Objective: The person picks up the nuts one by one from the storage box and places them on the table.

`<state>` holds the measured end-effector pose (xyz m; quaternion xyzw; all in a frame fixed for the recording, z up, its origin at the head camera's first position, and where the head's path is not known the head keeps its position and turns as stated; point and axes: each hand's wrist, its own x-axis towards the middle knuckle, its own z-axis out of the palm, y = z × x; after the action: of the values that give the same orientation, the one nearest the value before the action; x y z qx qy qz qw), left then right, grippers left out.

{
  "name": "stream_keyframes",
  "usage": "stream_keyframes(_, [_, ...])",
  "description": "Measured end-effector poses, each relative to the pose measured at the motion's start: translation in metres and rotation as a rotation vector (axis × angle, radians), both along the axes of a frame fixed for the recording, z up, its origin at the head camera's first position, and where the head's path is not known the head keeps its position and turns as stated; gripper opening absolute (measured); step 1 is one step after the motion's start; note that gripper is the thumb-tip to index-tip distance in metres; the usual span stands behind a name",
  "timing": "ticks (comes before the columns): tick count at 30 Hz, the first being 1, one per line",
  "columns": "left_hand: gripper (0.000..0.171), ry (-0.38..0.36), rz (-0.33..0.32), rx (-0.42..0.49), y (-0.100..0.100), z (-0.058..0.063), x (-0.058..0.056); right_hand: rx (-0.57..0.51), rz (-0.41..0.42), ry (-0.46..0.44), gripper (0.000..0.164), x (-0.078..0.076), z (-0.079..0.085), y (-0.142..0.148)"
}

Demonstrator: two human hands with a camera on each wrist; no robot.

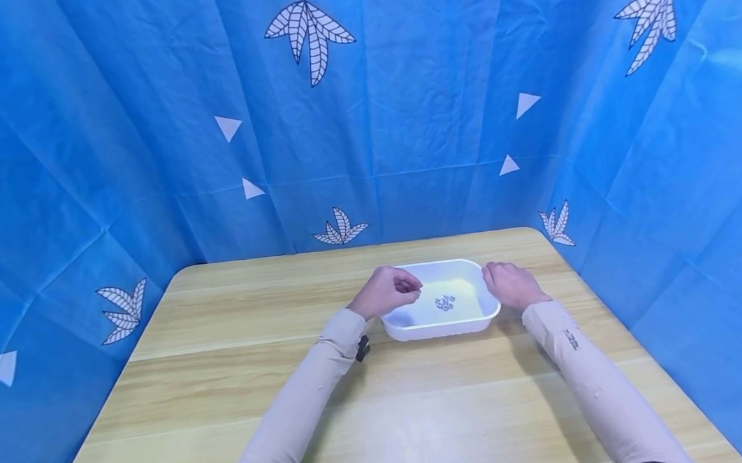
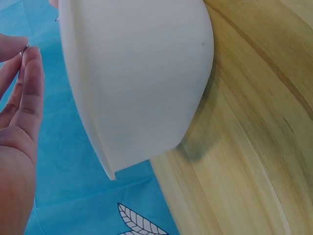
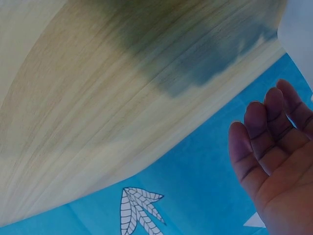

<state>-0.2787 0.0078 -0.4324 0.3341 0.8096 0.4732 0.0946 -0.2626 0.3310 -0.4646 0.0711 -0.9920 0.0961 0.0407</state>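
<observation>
In the head view my left hand [image 1: 387, 291] is over the left side of a white plastic tray [image 1: 440, 328]. Its thumb and fingertips pinch a tiny shiny metal piece [image 2: 26, 47], mostly covered by the fingers; I cannot tell its exact kind. A small cluster of silvery, nut-like pieces [image 1: 445, 302] lies on the tray floor, right of that hand. At the tray's right end, my right hand [image 1: 514, 283] holds the rim. The right wrist view shows its fingers [image 3: 255, 120] slightly bent beside the tray wall, the thumb out of frame.
The tray stands toward the far side of a light wooden table [image 1: 240, 378]. Blue cloth curtains [image 1: 403, 118] with white leaf and triangle prints hang behind the table and along both sides. A small black item [image 1: 362, 348] is at the left wrist.
</observation>
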Motion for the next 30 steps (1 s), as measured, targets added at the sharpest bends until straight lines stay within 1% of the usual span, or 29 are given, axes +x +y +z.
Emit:
stream_keyframes(9, [0.018, 0.012, 0.027, 0.016, -0.014, 0.004, -0.001, -0.008, 0.001, 0.004, 0.046, -0.001, 0.001, 0.0])
stream_keyframes(16, [0.018, 0.015, 0.084, 0.0, -0.028, 0.008, -0.001, -0.008, 0.005, -0.006, 0.046, -0.001, 0.001, 0.0])
stream_keyframes(23, [0.018, -0.004, 0.129, -0.003, -0.046, 0.003, -0.007, -0.012, 0.008, -0.018, 0.047, 0.0, 0.002, -0.001])
stream_keyframes(30, [0.018, 0.017, 0.165, 0.018, -0.062, -0.002, -0.009, -0.021, 0.015, -0.008, 0.048, 0.001, 0.002, -0.001])
